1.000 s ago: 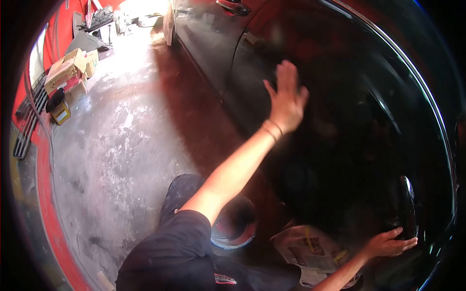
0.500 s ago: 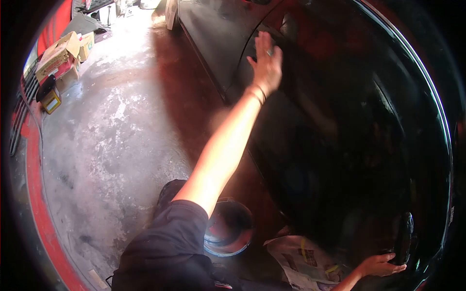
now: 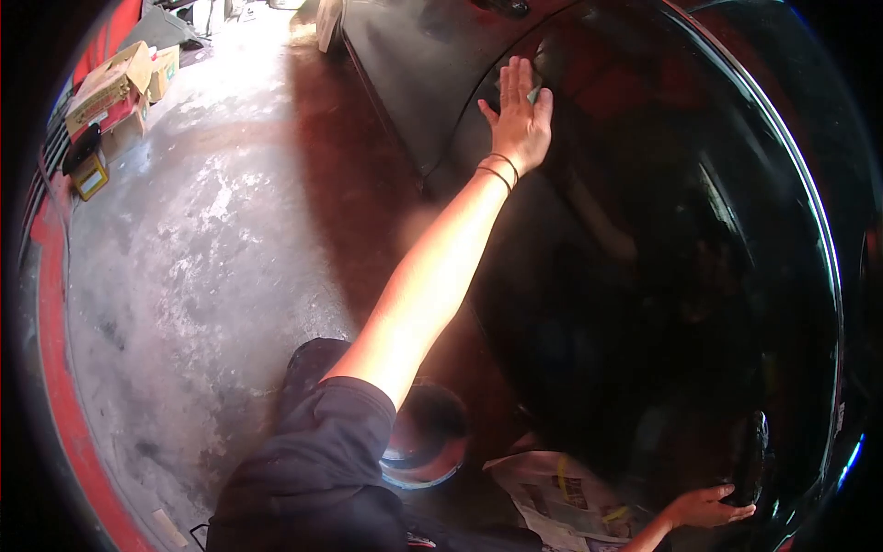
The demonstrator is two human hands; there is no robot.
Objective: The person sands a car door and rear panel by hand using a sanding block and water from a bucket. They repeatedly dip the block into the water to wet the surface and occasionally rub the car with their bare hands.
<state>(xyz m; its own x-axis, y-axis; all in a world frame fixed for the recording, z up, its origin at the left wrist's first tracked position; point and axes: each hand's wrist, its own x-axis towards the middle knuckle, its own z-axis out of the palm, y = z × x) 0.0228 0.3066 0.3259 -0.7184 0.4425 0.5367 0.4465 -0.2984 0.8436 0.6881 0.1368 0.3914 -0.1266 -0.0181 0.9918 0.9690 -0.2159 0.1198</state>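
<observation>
My left hand [image 3: 520, 115] lies flat with spread fingers on the glossy black car panel [image 3: 607, 313], near a curved panel seam. A small pale grey-green piece [image 3: 533, 95] shows between its fingers; most of it is hidden under the hand. Low on the right, my right hand [image 3: 704, 508] has thumb and fingers apart at the lower end of a dark upright handle [image 3: 756, 451] on the car. Its fingertips are right at that end.
A bucket [image 3: 428, 437] stands below my left arm. Beside it lies a sheet of newspaper [image 3: 552, 492]. Cardboard boxes [image 3: 110, 87] and a yellow-black container [image 3: 89, 175] stand at the far left on the worn concrete floor [image 3: 202, 276], edged by a red strip [image 3: 60, 368].
My left hand has shifted slightly right and down across the panel, and its fingers now show sharper. The view has turned a little; my right hand stays at the handle.
</observation>
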